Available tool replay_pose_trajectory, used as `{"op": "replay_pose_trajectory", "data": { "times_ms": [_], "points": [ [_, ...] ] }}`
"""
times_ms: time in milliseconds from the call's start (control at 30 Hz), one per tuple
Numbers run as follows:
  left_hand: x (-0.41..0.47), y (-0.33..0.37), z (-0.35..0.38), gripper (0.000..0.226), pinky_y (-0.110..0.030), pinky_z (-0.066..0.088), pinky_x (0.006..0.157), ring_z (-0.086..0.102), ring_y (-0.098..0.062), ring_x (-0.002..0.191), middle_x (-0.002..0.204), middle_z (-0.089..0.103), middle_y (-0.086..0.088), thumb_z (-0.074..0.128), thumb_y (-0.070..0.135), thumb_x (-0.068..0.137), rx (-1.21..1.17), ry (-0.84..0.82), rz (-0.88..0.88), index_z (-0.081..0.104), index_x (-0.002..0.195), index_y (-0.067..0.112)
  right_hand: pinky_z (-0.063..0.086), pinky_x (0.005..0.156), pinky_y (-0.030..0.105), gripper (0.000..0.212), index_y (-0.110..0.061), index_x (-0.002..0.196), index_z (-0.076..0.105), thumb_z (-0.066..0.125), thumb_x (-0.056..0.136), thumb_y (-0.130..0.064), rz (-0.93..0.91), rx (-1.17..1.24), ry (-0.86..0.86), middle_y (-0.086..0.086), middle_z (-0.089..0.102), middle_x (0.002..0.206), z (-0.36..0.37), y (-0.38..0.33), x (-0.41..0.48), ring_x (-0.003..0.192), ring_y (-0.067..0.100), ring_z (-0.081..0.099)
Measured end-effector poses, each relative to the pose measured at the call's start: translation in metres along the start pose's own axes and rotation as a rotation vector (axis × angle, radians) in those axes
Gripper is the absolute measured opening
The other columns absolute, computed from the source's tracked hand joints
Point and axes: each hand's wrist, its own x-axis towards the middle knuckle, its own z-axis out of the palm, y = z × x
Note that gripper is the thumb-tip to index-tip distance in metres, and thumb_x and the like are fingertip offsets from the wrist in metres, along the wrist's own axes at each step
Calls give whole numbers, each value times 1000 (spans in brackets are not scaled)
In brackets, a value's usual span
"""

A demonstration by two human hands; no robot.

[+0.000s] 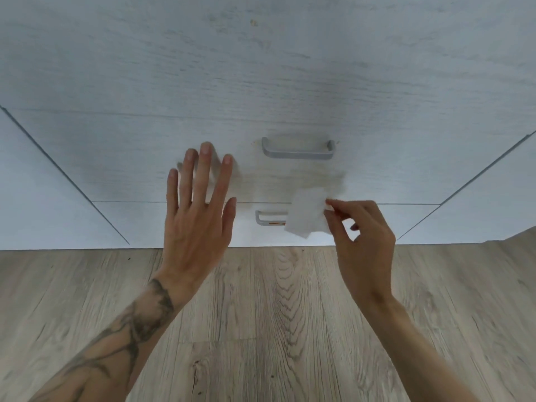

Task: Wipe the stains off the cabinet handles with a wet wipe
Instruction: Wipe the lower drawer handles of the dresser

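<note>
**Wipe hangs over the right end of the lower handle**

The wet wipe point(306, 213) is a small white sheet held in front of the lower handle point(268, 219), covering its right part. Only the handle's left end and a short run of bar show. That bare run carries an orange-red mark along its lower edge, which I take to be the stain to clean. Whether the wipe touches the bar yet cannot be told from this view.

The right hand point(362, 230) pinches the wipe's right edge between thumb and forefinger, with the other fingers loosely curled below. The lower handle's long axis runs left to right across the lower drawer front point(130, 221), and the visible stain lies to the left of the pinching fingertips. The coming stroke would therefore probably travel leftward along the bar, pressing the sheet onto it. The right hand is plainly the nearer of the 2 to this handle.

The upper handle point(298, 147), also lying left to right, sits above on the upper drawer front point(116, 146), between the 2 hands. No clear marks show on it from here.

The left hand point(197, 216) grasps nothing. Its fingers are straight and spread, pointing up over the upper drawer front, left of both handles. Contact with the panel is uncertain. Below the cabinet lies a wood-grain floor point(261, 314)
</note>
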Motion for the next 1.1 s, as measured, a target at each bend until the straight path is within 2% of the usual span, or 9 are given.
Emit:
{"op": "replay_pose_trajectory", "data": {
  "times_ms": [100, 200, 367, 500, 600, 700, 767, 1000, 1100],
  "points": [
    [-5, -3, 7, 67, -58, 8, 135, -2, -36, 167, 180, -6, -16, 38, 34, 116, 22, -8, -12, 9, 174, 16, 48, 79, 13, 22, -31, 110, 76, 74, 97, -13, 60, -17, -98, -15, 64, 102, 10, 16, -12, 94, 0, 63],
    [-4, -6, 15, 68, -61, 11, 134, -4, -38, 166, 179, -9, -17, 36, 38, 118, 64, -16, -4, 6, 174, 15, 52, 88, 35, 17, -27, 108, 78, 74, 97, -16, 53, -91, -169, -18, 62, 100, 25, 28, -17, 98, 3, 56],
    [-6, -5, 19, 70, -60, 12, 134, -6, -38, 166, 178, -15, -15, 35, 42, 118, 94, -24, -24, 2, 174, 16, 44, 77, 6, 15, -20, 104, 77, 71, 98, -7, 56, -68, -219, -13, 61, 103, 55, 33, -8, 86, -4, 61],
    [-6, -6, 19, 70, -60, 14, 134, -1, -41, 166, 179, -8, -18, 36, 42, 118, 116, -33, -23, 2, 174, 16, 44, 77, 3, 19, -17, 109, 78, 76, 94, -5, 34, -71, -205, -10, 59, 106, 69, 37, -11, 85, -9, 59],
    [-7, -6, 19, 71, -60, 14, 133, 2, -42, 166, 178, -4, -20, 38, 41, 118, 126, -41, -26, 2, 174, 16, 48, 76, 9, 23, -16, 111, 79, 84, 89, -10, -8, -88, -193, -7, 62, 108, 70, 45, -15, 89, 0, 60],
    [-6, -5, 19, 71, -60, 15, 133, 3, -43, 165, 178, -4, -20, 38, 43, 118, 139, -45, -27, 3, 174, 16, 54, 80, 34, 15, -16, 104, 82, 85, 88, -15, -65, -114, -145, -3, 67, 104, 72, 55, -9, 99, 20, 61],
    [-6, -5, 20, 72, -60, 14, 133, 3, -43, 165, 178, -4, -20, 38, 43, 118, 147, -50, -28, 2, 174, 16, 48, 84, 42, 13, -18, 99, 83, 86, 87, -17, -140, -175, -98, -4, 72, 100, 73, 62, -6, 98, 26, 57],
    [-6, -4, 20, 72, -60, 14, 133, 6, -44, 165, 177, -2, -21, 40, 42, 117, 156, -40, -30, 3, 174, 16, 41, 83, 39, 12, -19, 99, 84, 85, 87, -20, -310, -171, -167, -6, 72, 89, 90, 62, 0, 94, 25, 55],
    [-6, -7, 19, 72, -60, 13, 134, 4, -43, 165, 177, -4, -19, 39, 42, 117, 156, -40, -21, 3, 174, 16, 46, 83, 48, 14, -17, 100, 84, 85, 87, -15, -270, -140, -133, -5, 71, 88, 78, 75, 3, 96, 24, 52]
  ]
}}
